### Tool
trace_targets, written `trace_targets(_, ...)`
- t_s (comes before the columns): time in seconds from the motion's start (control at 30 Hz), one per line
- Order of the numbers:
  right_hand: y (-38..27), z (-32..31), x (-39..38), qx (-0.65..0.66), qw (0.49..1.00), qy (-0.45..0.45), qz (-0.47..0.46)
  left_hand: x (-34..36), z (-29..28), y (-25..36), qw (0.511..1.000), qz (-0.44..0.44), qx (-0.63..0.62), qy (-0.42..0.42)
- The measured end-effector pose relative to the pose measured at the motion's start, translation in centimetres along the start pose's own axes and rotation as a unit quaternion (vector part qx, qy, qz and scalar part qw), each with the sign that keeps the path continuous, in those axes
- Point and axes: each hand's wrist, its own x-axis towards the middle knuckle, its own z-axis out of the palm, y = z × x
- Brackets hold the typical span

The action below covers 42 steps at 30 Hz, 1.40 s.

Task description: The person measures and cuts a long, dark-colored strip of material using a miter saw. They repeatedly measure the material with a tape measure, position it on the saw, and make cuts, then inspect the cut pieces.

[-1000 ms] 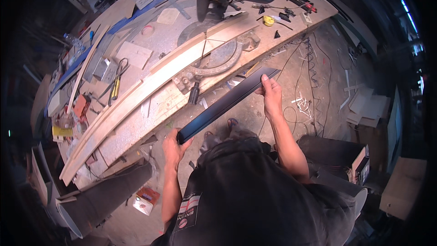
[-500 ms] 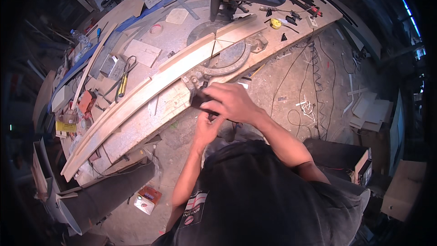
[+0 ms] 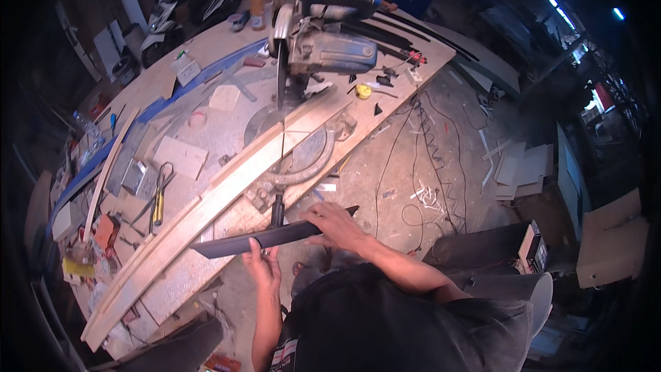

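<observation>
Black strip (image 3: 292,233) held in both hands, level with the near edge of the table (image 3: 365,124), its left end overlapping that edge in view; whether it touches the wood I cannot tell. The left hand (image 3: 263,265) grips it from below, thumb on its face, left of the middle. The right hand (image 3: 335,224) is closed over it toward the right end, knuckles up, hiding part of it.

Just beyond sits the saw's black handle (image 3: 277,210); contact is unclear. The saw (image 3: 334,52) stands over the table's middle, and a long pale board (image 3: 189,224) runs across its base to the table's near left corner. Toward the right end lies a yellow tape measure (image 3: 363,91), near the near edge. Yellow-handled pliers (image 3: 159,208) and an orange block (image 3: 107,232) lie toward the left end.
</observation>
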Motion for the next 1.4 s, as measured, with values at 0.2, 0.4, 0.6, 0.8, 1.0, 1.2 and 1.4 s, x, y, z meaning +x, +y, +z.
trace_targets(0.2, 0.9, 0.5, -0.9, -0.049, 0.998, -0.022, 0.016, 1.5, -0.8, -0.7, 0.998, -0.040, -0.016, -0.055)
trace_targets(0.4, 1.2, 0.6, 0.0, -0.064, 0.997, -0.029, 0.019, 3.4, -2.1, 3.4, 0.999, 0.017, -0.040, 0.004)
trace_targets(0.6, 1.3, 2.9, 3.5, -0.055, 0.998, -0.016, 0.011, 6.0, -6.1, 9.4, 0.995, 0.040, 0.038, 0.083)
trace_targets(0.8, 2.1, 6.7, 10.3, -0.055, 0.998, 0.026, -0.022, 10.5, -9.1, 13.7, 0.983, 0.065, 0.091, 0.144)
trace_targets(1.0, 4.4, 9.1, 16.9, -0.063, 0.997, 0.021, -0.041, 13.2, -8.8, 15.7, 0.957, 0.110, 0.179, 0.201)
trace_targets(1.2, 6.5, 9.7, 19.7, -0.079, 0.996, 0.028, -0.011, 14.2, -8.3, 16.8, 0.929, 0.106, 0.309, 0.173)
trace_targets(1.4, 5.5, 10.9, 18.2, 0.051, 0.943, 0.226, 0.239, 15.4, -8.4, 17.9, 0.910, 0.082, 0.380, 0.142)
